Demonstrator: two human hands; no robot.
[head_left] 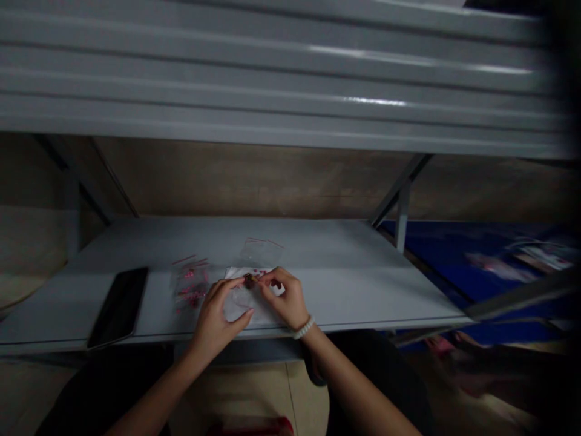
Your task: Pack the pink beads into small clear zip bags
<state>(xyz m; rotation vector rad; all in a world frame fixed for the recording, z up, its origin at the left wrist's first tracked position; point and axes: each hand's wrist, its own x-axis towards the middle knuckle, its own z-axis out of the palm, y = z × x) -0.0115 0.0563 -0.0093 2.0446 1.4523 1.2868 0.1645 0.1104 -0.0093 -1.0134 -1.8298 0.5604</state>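
Observation:
Both hands work together over a white sheet (236, 310) on a grey shelf (345, 284). My left hand (216, 315) pinches a small dark bead-like piece (249, 280) with thumb and forefinger. My right hand (285, 298), with a pale bead bracelet on its wrist, has its fingers pinched against the same small piece from the other side. Left of the hands lie small clear zip bags with pink beads (190, 286). An empty clear zip bag (261, 249) lies just behind the hands.
A black phone (118, 306) lies face up near the shelf's front left edge. A grey upper shelf (272, 79) hangs low overhead. A slanted metal brace (399, 188) stands at the back right. Blue sheeting (454, 254) lies beyond the shelf's right side.

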